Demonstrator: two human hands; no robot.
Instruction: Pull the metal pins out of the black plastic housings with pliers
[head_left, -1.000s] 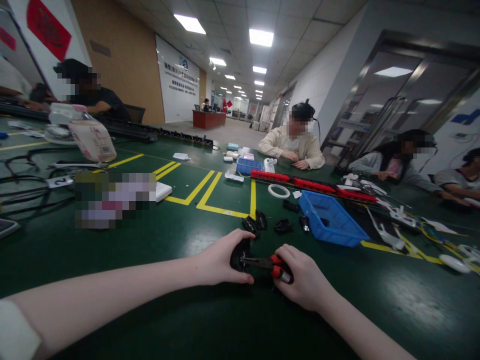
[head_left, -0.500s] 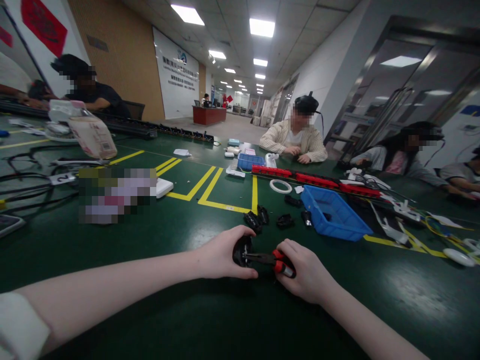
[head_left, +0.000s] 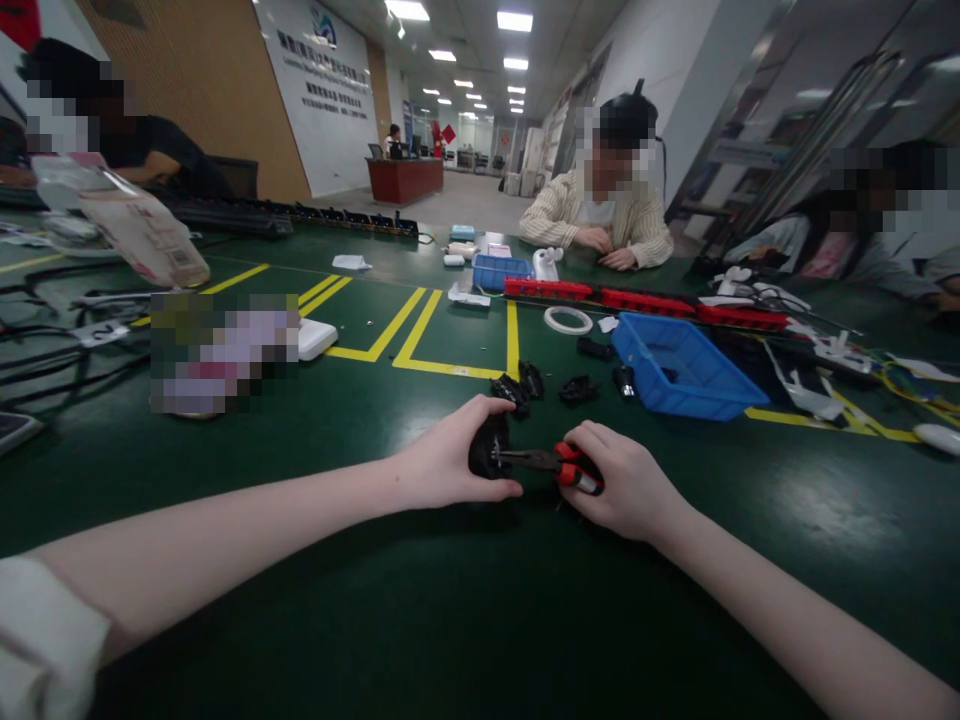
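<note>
My left hand [head_left: 454, 455] is closed around a dark, rounded plastic part [head_left: 486, 452], with the thumb below it and the fingers above. In my right hand [head_left: 622, 480] are red-handled long-nose pliers [head_left: 536, 460], gripped by the handles. The pliers' tips point left and meet the inner side of the dark part; what exactly they pinch is too small to make out. Just beyond my hands lie several similar black parts [head_left: 577, 388] on the green table [head_left: 360, 610].
A blue tray [head_left: 705, 400] stands to the right beyond my right hand, with a long red strip [head_left: 645, 303] behind it. A white ring [head_left: 568, 320] lies nearby. To the left are a white box [head_left: 316, 340] and dark cables [head_left: 67, 350]. A person [head_left: 600, 200] sits opposite.
The view has tilted down, so the background sits higher. My left hand still holds the dark part, and the pliers' tips remain at it.
</note>
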